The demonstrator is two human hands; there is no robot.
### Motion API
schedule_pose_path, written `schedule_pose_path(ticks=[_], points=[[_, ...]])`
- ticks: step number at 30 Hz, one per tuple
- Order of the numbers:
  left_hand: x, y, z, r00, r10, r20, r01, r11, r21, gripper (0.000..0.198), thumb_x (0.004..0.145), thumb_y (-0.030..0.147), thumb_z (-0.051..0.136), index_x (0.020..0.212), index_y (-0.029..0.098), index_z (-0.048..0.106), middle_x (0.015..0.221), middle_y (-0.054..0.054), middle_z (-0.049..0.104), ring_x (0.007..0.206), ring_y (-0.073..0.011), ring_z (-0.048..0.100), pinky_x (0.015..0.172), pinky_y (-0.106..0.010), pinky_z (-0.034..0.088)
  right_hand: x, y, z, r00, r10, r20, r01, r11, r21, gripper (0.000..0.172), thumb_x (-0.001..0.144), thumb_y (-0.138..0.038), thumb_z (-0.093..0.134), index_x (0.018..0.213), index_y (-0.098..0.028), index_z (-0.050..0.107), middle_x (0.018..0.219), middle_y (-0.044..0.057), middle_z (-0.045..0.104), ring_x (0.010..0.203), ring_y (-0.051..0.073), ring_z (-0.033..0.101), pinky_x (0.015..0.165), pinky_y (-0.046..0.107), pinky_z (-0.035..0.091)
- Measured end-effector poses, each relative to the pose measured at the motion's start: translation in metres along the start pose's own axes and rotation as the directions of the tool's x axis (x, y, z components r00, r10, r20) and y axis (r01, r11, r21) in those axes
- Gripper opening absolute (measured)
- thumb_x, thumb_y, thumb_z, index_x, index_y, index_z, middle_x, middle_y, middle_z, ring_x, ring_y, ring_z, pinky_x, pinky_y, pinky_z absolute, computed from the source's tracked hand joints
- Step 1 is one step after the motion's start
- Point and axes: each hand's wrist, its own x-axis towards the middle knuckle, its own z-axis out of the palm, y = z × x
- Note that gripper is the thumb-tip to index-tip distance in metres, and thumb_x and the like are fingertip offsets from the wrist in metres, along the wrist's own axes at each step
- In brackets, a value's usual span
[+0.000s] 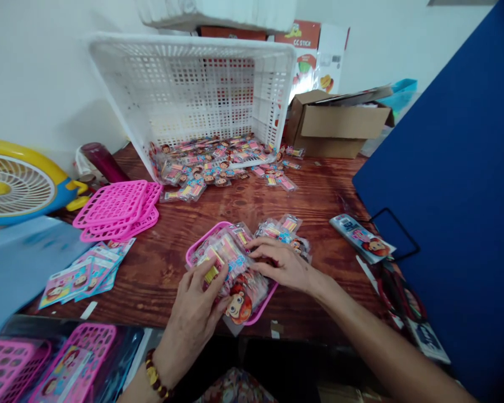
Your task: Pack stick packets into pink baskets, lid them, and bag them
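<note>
A pink plastic basket [262,313] is in front of me, heaped with clear plastic packets [232,254] that hold small pink and yellow pieces and cards with a cartoon figure. My left hand [197,299] grips packets at the basket's left side, its fingers curled over them. From the right, my right hand [283,266] reaches over the heap with its fingers bent onto the packets; their tips are partly hidden. A larger cartoon head with orange hair [238,305] shows at the near end. More loose packets [289,224] lie behind my right hand.
A white crate [121,89] lies on its side at the back, packets spilling out. Pink lattice pieces [117,204], printed cards [86,274] and a yellow-blue fan [21,184] are left. To the right are a cardboard box [340,126], a card pack [361,238] and a blue panel [445,168].
</note>
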Motion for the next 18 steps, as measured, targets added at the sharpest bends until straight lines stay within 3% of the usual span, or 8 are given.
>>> schedule_pose_path(ticks=[3,6,9,12,15,18], points=[[0.000,0.000,0.001,1.000,0.004,-0.015,-0.004,1.000,-0.004,0.049,0.095,0.023,0.053,0.142,0.026,0.041,0.144,-0.013,0.037,0.131,-0.0294,0.038,0.106,-0.052,0.042,0.003,0.003,0.001,1.000,0.030,-0.010,-0.029,0.998,0.049,0.009,0.086,-0.023,0.064,0.094,-0.018,0.066,0.124,0.012,0.061,0.116,0.020,0.059,0.098,0.037,0.048],[0.000,-0.001,0.001,1.000,0.014,-0.012,-0.014,1.000,0.005,0.049,0.094,0.024,0.053,0.141,0.026,0.040,0.146,-0.013,0.036,0.135,-0.0305,0.034,0.108,-0.053,0.041,0.006,0.004,0.001,0.998,0.023,0.060,-0.027,0.998,0.061,0.043,0.080,-0.012,0.061,0.122,-0.020,0.059,0.140,0.012,0.053,0.132,0.022,0.048,0.108,0.041,0.040],[0.000,-0.002,0.001,1.000,0.012,0.000,-0.012,0.999,0.031,0.049,0.094,0.025,0.054,0.141,0.025,0.041,0.147,-0.014,0.035,0.135,-0.0309,0.035,0.106,-0.053,0.043,0.009,0.002,-0.002,0.982,0.055,0.178,-0.070,0.995,0.075,0.062,0.076,-0.008,0.056,0.137,-0.021,0.050,0.140,0.010,0.055,0.130,0.022,0.051,0.110,0.042,0.039],[0.002,-0.001,0.000,1.000,0.015,0.004,-0.015,0.998,0.069,0.047,0.094,0.027,0.055,0.139,0.025,0.044,0.145,-0.014,0.038,0.131,-0.0317,0.038,0.104,-0.053,0.045,0.018,-0.001,0.000,0.966,0.128,0.225,-0.126,0.992,-0.025,0.059,0.081,-0.009,0.052,0.140,-0.018,0.048,0.139,0.012,0.056,0.127,0.023,0.054,0.108,0.042,0.041],[0.008,0.002,-0.004,0.999,0.026,0.022,-0.028,0.993,0.111,0.046,0.093,0.029,0.056,0.137,0.023,0.046,0.140,-0.014,0.042,0.127,-0.0312,0.043,0.103,-0.054,0.045,0.030,-0.005,0.010,0.949,0.156,0.273,-0.107,0.976,-0.188,0.047,0.087,-0.007,0.046,0.132,-0.014,0.055,0.131,0.013,0.062,0.122,0.023,0.057,0.106,0.039,0.044],[0.014,0.007,-0.007,0.999,0.022,0.036,-0.028,0.988,0.154,0.044,0.092,0.030,0.058,0.134,0.021,0.048,0.135,-0.015,0.046,0.124,-0.0312,0.046,0.099,-0.052,0.048,0.035,-0.006,0.015,0.962,0.169,0.216,-0.099,0.949,-0.301,0.043,0.086,-0.006,0.049,0.128,-0.014,0.058,0.131,0.016,0.060,0.123,0.025,0.056,0.105,0.041,0.046]])
